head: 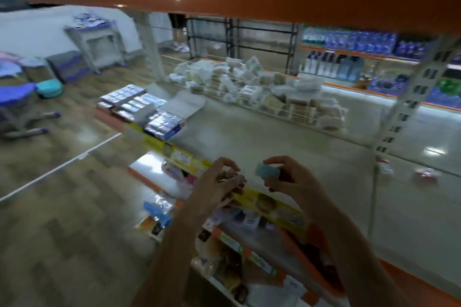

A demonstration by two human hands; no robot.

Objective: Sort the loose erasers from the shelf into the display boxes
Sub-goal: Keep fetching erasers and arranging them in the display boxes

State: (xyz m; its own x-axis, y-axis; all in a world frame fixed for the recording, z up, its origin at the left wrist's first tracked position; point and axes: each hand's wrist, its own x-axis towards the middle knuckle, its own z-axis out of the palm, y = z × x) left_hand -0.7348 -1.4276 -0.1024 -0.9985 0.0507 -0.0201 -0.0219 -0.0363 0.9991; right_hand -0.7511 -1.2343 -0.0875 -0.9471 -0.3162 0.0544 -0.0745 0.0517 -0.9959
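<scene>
Right, my right hand (287,177) pinches a pale blue eraser (267,171) between thumb and fingertips, above the shelf (287,147) front edge. Left hand (219,182) just beside it, fingers curled, looks empty. Display boxes (142,109) sit far left on the shelf.

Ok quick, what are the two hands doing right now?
Left hand: fingers curled, but too blurred to tell whether it holds anything.
Right hand: pinches a small blue-grey eraser.
</scene>
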